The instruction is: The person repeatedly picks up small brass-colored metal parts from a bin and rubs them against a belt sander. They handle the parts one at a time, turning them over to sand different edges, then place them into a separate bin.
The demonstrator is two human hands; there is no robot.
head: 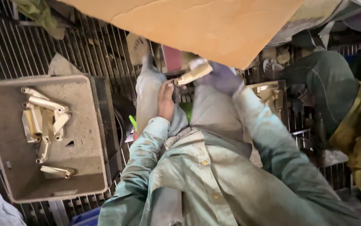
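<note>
Head view: gloved right hand (221, 77) has its fingers clamped on a pale metal fitting (193, 73) above the knees. Bare left hand (166, 100) touches the fitting's near end; whether its fingers are closed cannot be told. Judgement: steady that end, grip firm. Grey tray (86, 138) of similar fittings sits left.

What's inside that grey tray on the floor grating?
The grey tray holds several pale metal handle-like parts, loosely piled near its left side. The tray's bottom under the pile is covered, so nothing can be told there.
</note>
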